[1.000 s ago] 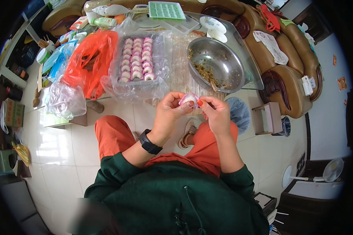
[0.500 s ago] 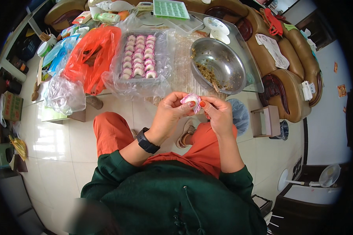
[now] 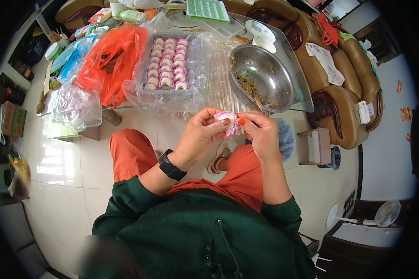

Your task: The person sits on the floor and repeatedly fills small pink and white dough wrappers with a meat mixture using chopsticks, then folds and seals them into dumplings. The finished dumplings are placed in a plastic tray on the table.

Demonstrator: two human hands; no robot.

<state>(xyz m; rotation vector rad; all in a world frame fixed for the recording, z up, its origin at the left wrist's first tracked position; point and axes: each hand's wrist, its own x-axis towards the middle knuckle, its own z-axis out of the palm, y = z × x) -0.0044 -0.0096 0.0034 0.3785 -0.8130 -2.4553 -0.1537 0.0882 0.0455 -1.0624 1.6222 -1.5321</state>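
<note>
A pink-edged white dumpling (image 3: 227, 122) is pinched between both my hands, just in front of the table's near edge. My left hand (image 3: 204, 131) cups it from the left, thumb on its face. With thumb and forefinger, my right hand (image 3: 261, 132) grips its pleated right rim. Beyond them a grey tray (image 3: 173, 93) lined with clear plastic holds rows of similar dumplings (image 3: 165, 74). To the right stands a steel bowl (image 3: 277, 76) with brown-green chopped filling (image 3: 247, 86) along its left side and a utensil handle (image 3: 257, 101) leaning in it.
A red plastic bag (image 3: 111, 69) and a clear bag (image 3: 77, 104) lie left of the tray. At the back are a green tray (image 3: 207, 9) and white bowls (image 3: 260, 35). A lined bin (image 3: 285, 139) and a small stool (image 3: 313, 146) stand below the table's right side.
Both hands stay at nearly the same place, still pinching the dumpling's edge. The dumpling has turned slightly, showing more of its pleated pink rim. The whole view has shifted a little.
</note>
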